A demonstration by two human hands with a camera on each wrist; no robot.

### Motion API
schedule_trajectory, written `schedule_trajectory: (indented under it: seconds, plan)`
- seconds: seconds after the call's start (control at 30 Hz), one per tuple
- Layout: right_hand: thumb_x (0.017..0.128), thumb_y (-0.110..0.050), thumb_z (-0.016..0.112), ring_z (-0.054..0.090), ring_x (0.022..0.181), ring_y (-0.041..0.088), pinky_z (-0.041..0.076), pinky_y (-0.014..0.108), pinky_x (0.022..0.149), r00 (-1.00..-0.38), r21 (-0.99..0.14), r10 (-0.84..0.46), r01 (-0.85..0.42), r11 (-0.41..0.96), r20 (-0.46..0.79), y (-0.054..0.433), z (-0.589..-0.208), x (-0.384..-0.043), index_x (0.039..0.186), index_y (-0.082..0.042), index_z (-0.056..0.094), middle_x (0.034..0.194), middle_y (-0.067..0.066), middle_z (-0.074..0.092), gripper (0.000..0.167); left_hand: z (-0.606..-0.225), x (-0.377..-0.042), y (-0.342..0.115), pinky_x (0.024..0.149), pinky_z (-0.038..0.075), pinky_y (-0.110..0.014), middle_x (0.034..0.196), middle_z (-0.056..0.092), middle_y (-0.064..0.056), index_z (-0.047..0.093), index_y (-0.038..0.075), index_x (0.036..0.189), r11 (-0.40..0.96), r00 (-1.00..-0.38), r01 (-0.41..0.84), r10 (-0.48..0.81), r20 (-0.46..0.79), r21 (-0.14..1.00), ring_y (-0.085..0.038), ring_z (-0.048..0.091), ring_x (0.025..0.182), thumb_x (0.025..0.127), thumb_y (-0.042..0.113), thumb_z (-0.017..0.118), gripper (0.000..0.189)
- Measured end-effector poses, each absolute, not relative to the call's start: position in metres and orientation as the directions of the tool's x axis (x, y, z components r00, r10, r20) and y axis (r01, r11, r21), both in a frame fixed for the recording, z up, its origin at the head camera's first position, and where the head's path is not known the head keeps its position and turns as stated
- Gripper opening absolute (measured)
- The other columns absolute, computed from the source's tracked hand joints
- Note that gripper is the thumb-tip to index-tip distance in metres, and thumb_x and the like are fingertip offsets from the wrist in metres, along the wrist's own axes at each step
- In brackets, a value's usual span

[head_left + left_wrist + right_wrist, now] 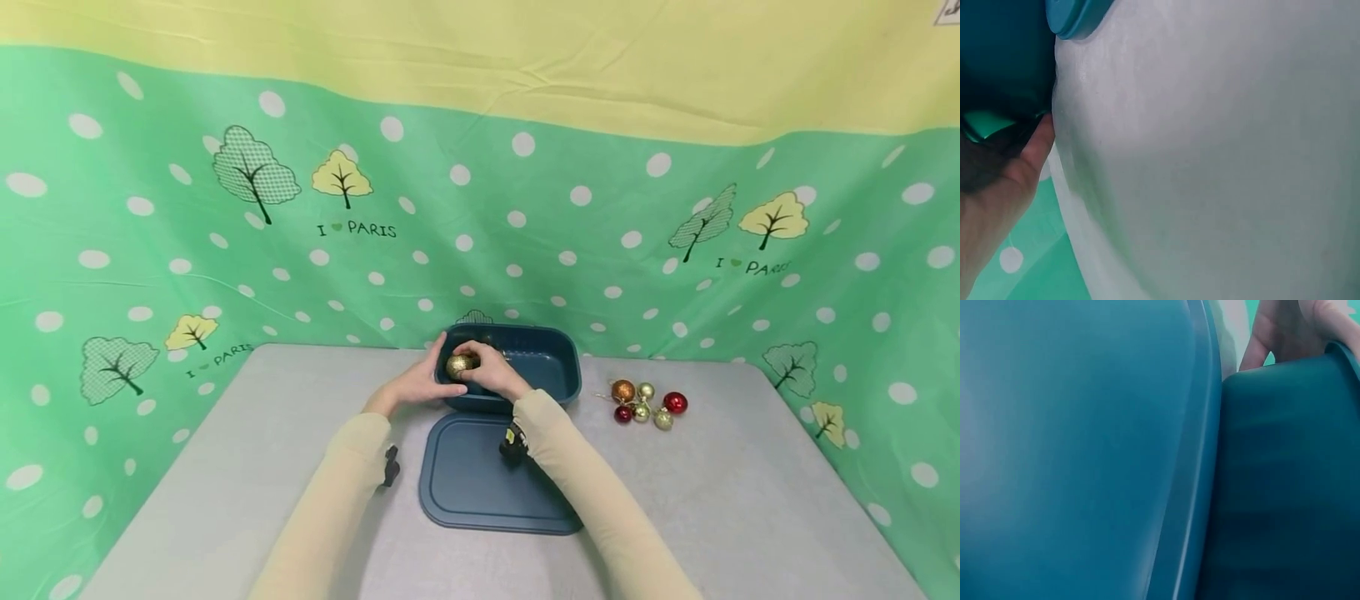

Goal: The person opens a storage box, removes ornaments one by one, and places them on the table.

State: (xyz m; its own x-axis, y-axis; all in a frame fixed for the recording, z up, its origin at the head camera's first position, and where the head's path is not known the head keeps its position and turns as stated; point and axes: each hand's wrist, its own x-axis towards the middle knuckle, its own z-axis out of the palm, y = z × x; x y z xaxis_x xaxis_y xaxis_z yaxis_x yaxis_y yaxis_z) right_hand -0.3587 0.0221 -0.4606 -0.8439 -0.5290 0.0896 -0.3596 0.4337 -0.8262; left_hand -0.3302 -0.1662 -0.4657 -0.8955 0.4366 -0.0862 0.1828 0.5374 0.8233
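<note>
I judge a single-ball step: the right hand [495,372] pinches the gold ball [457,367], the left hand [417,384] spreads against the blue box [550,367], and next I need steady fingertips.

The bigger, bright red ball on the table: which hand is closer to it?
The right hand. It is left of the red ball, pinching a gold ball at the box; the left hand is farther left, against the box's left end.
</note>
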Motion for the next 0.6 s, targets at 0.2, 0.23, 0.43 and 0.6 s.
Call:
schedule_trajectory:
  seconds: [0.2,0.23,0.43,0.6]
  plan:
    - [0.087,0.007,0.063,0.059,0.098,0.029,0.052,0.036,0.078,-0.856,-0.843,-0.509,-0.336,0.42,0.088,0.023,-0.463,-0.36,0.12,0.002,0.058,0.117,0.018,0.059,0.034,-0.464,-0.329,-0.168,0.108,0.029,-0.053,0.156,0.004,-0.029,-0.013,0.011,0.154,0.529,-0.899,0.186,0.431,-0.074,0.828,-0.043,0.023,0.138,0.084,0.044,0.073,0.115]
    - [0.087,0.007,0.063,0.059,0.097,0.029,0.052,0.036,0.077,-0.859,-0.845,-0.505,-0.332,0.42,0.087,0.023,-0.463,-0.36,0.12,0.002,0.058,0.118,0.018,0.059,0.034,-0.464,-0.329,-0.168,0.108,0.03,-0.053,0.156,0.005,-0.029,-0.012,0.012,0.154,0.53,-0.9,0.183,0.429,-0.076,0.828,-0.043,0.023,0.138,0.084,0.043,0.073,0.115]
    - [0.089,0.004,0.063,0.058,0.095,0.029,0.05,0.037,0.078,-0.874,-0.854,-0.474,-0.323,0.409,0.103,0.026,-0.462,-0.359,0.119,-0.001,0.059,0.118,0.018,0.06,0.032,-0.464,-0.328,-0.167,0.107,0.031,-0.054,0.156,0.007,-0.029,-0.011,0.014,0.155,0.541,-0.905,0.174,0.418,-0.083,0.823,-0.043,0.024,0.138,0.084,0.04,0.074,0.113]
    - [0.09,0.003,0.063,0.058,0.103,0.032,0.05,0.041,0.086,-0.866,-0.863,-0.483,-0.338,0.375,0.129,0.033,-0.455,-0.356,0.121,0.0,0.058,0.122,0.019,0.059,0.031,-0.465,-0.328,-0.167,0.108,0.029,-0.054,0.155,0.009,-0.03,-0.011,0.016,0.155,0.551,-0.911,0.167,0.404,-0.087,0.818,-0.044,0.024,0.138,0.084,0.04,0.074,0.114]
